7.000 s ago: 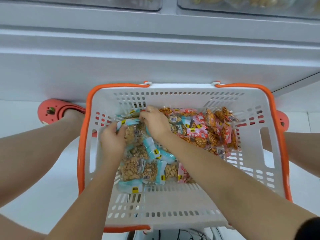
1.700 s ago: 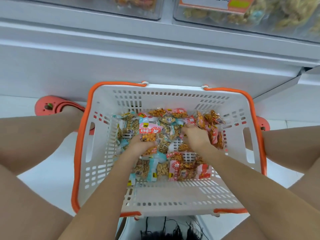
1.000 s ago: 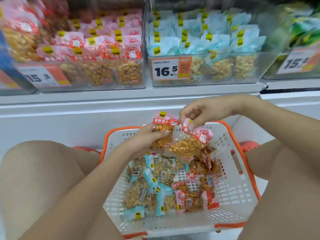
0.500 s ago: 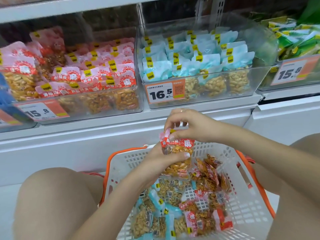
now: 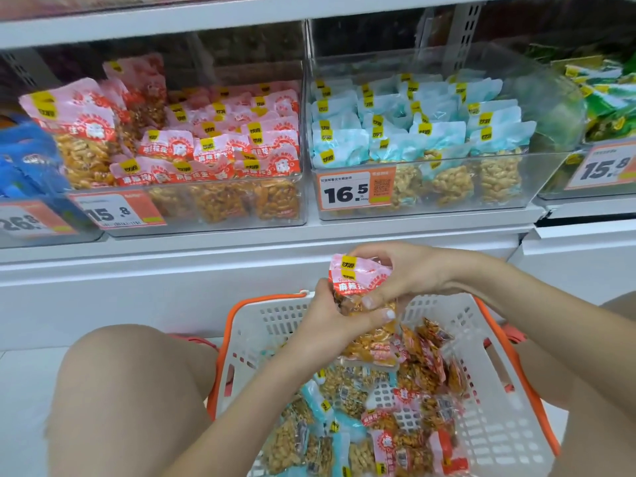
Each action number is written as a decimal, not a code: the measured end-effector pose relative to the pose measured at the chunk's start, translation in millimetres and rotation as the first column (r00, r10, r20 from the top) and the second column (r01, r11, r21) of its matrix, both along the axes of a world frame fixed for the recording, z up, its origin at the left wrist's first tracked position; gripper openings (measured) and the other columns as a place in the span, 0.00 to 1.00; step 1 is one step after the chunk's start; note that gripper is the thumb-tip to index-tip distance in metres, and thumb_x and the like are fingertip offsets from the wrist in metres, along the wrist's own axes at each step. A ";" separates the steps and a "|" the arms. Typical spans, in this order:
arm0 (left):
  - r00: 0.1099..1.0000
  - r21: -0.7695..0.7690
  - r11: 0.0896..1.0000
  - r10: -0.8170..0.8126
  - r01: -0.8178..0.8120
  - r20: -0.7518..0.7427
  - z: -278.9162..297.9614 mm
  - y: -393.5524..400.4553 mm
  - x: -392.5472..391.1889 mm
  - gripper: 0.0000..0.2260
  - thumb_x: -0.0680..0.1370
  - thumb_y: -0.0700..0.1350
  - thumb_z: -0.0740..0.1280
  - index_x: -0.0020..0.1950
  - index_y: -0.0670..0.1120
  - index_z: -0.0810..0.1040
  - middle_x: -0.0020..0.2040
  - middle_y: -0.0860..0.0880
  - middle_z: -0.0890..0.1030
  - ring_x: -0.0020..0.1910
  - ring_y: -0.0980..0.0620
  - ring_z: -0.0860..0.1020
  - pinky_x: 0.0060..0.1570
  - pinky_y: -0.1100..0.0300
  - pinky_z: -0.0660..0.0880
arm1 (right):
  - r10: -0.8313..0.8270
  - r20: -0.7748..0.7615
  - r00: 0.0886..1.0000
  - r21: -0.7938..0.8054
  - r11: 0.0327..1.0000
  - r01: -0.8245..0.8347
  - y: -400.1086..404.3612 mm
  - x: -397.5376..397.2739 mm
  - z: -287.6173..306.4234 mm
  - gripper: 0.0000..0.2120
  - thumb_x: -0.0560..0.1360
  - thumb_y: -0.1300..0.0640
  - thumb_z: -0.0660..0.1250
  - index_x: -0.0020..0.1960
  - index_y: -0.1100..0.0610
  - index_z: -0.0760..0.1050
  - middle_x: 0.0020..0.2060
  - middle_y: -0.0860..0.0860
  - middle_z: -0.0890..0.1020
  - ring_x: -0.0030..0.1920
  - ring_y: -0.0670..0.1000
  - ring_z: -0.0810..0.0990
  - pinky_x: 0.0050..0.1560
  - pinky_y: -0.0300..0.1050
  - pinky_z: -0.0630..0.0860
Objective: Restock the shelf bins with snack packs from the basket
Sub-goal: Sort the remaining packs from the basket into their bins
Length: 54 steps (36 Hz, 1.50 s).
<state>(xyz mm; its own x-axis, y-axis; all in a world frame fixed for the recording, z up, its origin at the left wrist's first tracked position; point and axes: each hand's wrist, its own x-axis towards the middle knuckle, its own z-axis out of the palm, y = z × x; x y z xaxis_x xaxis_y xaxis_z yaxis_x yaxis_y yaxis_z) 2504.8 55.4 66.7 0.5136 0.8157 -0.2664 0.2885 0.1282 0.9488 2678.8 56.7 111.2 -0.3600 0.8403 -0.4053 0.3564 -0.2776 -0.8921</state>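
We hold a small stack of pink peanut packs (image 5: 361,297) above the far edge of the white basket (image 5: 509,425), both hands wrapped on it. Our left hand (image 5: 330,321) grips the stack from below and behind, fingers curled round its clear lower part, while our right hand (image 5: 402,273) closes over the printed tops, thumb pressing the front; we judge this squares the packs so they go in together, upright like those already shelved. The matching pink-pack bin (image 5: 192,208), with its 15.8 price tag (image 5: 118,211), sits on the shelf up and to the left; beside it on the right stands the blue-pack bin (image 5: 426,197) marked 16.5. More pink and blue packs (image 5: 378,418) lie loose on the basket floor, piled toward its right and near sides, so plenty remains to restock. Next, we expect, comes a lift leftward over the bin's front wall.
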 end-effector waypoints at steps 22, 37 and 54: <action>0.995 0.030 0.998 -0.054 0.057 -0.079 5.3 -1.6 -5.3 0.33 0.66 0.43 0.79 0.61 0.55 0.61 0.52 0.58 0.76 0.43 0.72 0.76 0.38 0.75 0.73 | -0.084 0.016 0.996 0.034 0.996 0.083 -5.4 1.6 -8.8 0.04 0.76 0.60 0.68 0.47 0.54 0.73 0.40 0.47 0.79 0.35 0.41 0.81 0.34 0.38 0.77; 0.999 0.069 0.996 -0.050 0.051 -0.016 12.6 -2.9 -11.7 0.30 0.69 0.40 0.77 0.61 0.57 0.65 0.51 0.60 0.76 0.41 0.75 0.76 0.37 0.76 0.72 | -0.145 -0.116 0.983 -0.002 0.989 0.146 -5.9 -3.3 0.9 0.29 0.72 0.62 0.72 0.67 0.44 0.65 0.45 0.52 0.80 0.38 0.49 0.81 0.37 0.47 0.79; 0.958 0.393 0.892 0.275 -0.223 -0.080 45.7 29.5 -44.6 0.29 0.65 0.66 0.73 0.52 0.54 0.61 0.50 0.55 0.69 0.48 0.59 0.73 0.48 0.57 0.75 | -0.263 -0.048 0.964 0.299 0.917 0.265 15.8 -29.8 44.7 0.31 0.65 0.66 0.78 0.62 0.47 0.72 0.47 0.43 0.79 0.36 0.37 0.80 0.38 0.37 0.78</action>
